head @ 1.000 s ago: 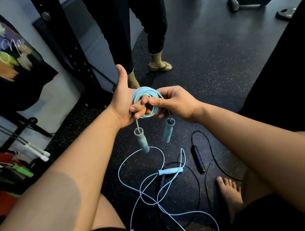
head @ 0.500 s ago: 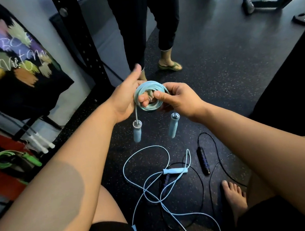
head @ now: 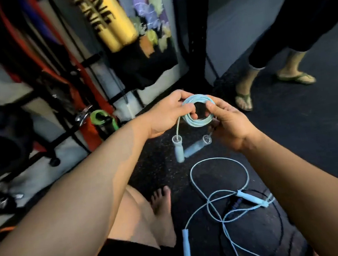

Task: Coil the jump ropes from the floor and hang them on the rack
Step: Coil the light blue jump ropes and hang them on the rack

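Rack [head: 62, 110] at left: motion-blurred, we cannot read its hooks. Black rope [head: 237, 203]: mostly hidden under the pale blue rope [head: 214, 206], perhaps one handle showing. Bystander: cut off above the shins.

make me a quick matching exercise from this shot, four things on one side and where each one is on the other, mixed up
Things:
1. coiled light blue rope
2. loose light blue rope
3. black rope
4. yellow rolls

Places:
A. upper left, against the wall
B. on the floor, partly under a blue cord
C. held between both hands
D. spread in loops on the floor

Pairs: 1-C, 2-D, 3-B, 4-A
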A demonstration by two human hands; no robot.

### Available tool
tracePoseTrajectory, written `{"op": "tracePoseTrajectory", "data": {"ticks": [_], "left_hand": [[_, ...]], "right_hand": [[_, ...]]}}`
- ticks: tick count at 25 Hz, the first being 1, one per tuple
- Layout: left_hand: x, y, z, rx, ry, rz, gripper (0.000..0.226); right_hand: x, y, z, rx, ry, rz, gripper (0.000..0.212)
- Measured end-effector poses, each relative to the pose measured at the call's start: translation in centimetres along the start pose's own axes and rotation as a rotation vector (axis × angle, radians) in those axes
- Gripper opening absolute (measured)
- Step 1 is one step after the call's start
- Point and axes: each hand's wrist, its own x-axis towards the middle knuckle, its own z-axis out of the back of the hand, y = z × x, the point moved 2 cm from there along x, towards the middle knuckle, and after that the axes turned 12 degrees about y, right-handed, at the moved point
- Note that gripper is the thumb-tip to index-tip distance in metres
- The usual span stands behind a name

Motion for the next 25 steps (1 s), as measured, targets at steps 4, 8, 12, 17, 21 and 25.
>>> {"op": "tracePoseTrajectory", "data": {"ticks": [4, 8, 12, 17, 21, 25], "left_hand": [[-6.0, 5.5, 5.7, 0.001, -0.133, 0.101, 0.019], [-9.4, 9.6, 11.9, -0.042, -0.268, 0.246, 0.020], [-8.9, 12.2, 18.7, -0.017, -0.298, 0.361, 0.021], [-7.1, 19.1, 24.4, 0.070, -0.609, 0.326, 0.027], [-5.6, 21.1, 25.7, 0.247, -0.900, 0.296, 0.023], [-4.9, 22.7, 27.4, 0.233, -1.021, 0.253, 0.021]], "right_hand": [[5.2, -5.8, -4.5, -0.042, 0.097, -0.150, 0.028], [10.9, -12.2, -8.0, -0.136, 0.154, -0.284, 0.023], [17.0, -15.1, -9.9, -0.338, 0.090, -0.308, 0.027], [25.0, -18.7, -10.9, -0.452, 0.026, -0.278, 0.023], [29.9, -22.0, -10.7, -0.530, -0.003, -0.201, 0.020], [33.3, -23.5, -10.5, -0.645, 0.023, -0.116, 0.025]]}}
